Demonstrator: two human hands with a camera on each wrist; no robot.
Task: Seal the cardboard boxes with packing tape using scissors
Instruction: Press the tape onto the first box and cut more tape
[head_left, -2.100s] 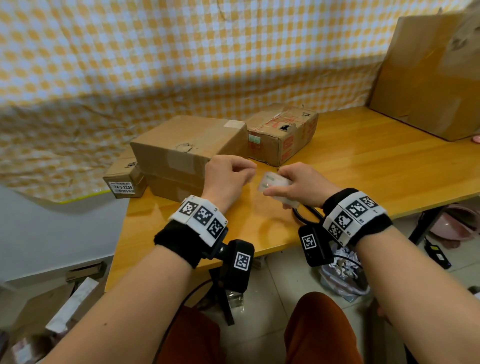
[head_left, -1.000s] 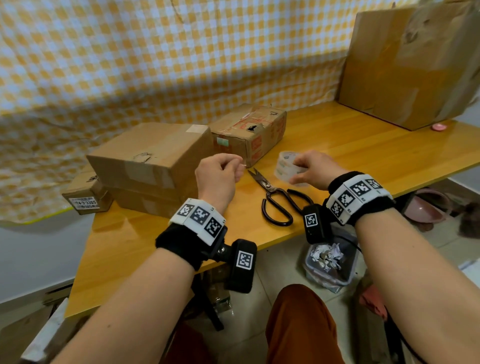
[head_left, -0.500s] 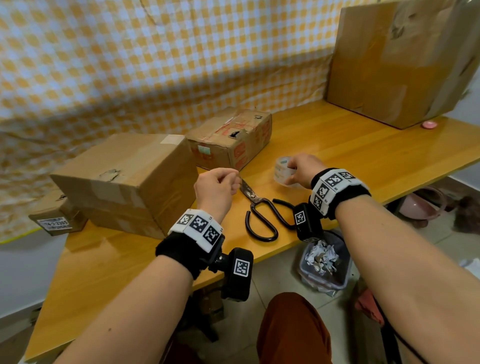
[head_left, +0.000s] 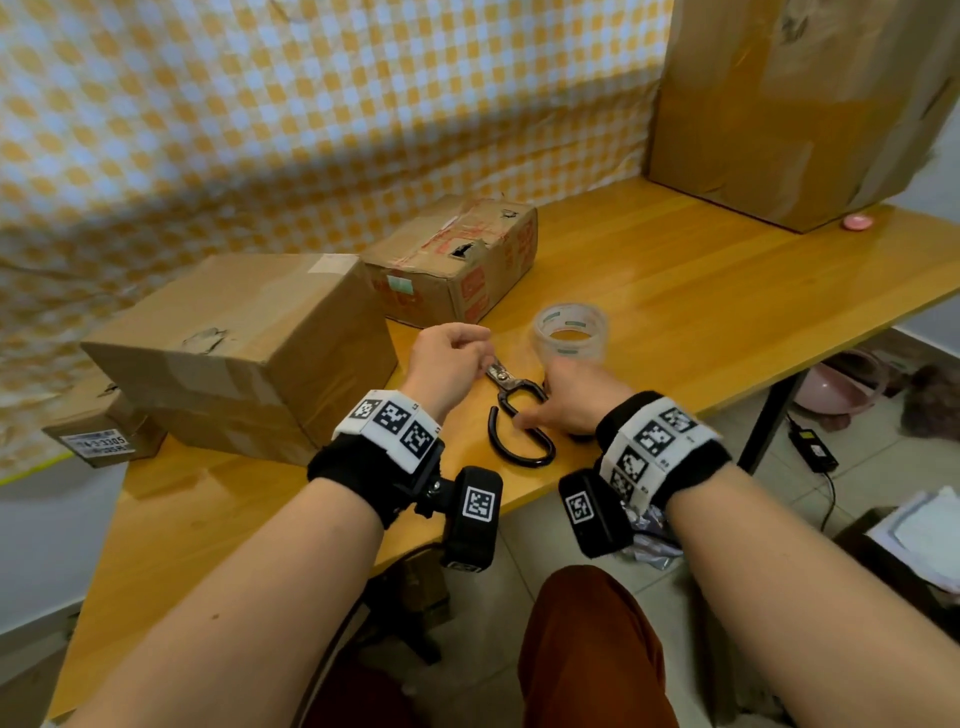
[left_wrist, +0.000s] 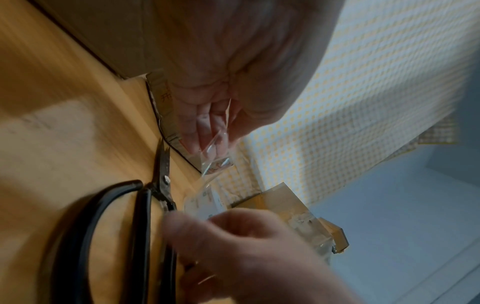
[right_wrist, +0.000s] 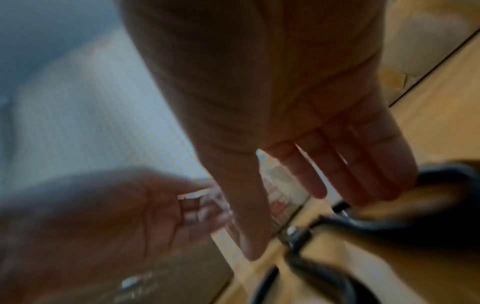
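The left hand (head_left: 448, 358) pinched the free end of the clear tape strip (left_wrist: 217, 153) between thumb and fingers (left_wrist: 197, 131). The right hand (head_left: 574, 397), fingers extended and released, reached onto the black-handled scissors (head_left: 514, 415) lying on the counter (head_left: 701, 291). The tape roll (head_left: 571, 332) stood just beyond, near two cardboard boxes (head_left: 244, 343).

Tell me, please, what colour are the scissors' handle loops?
Black; the scissors show it best in the head view.
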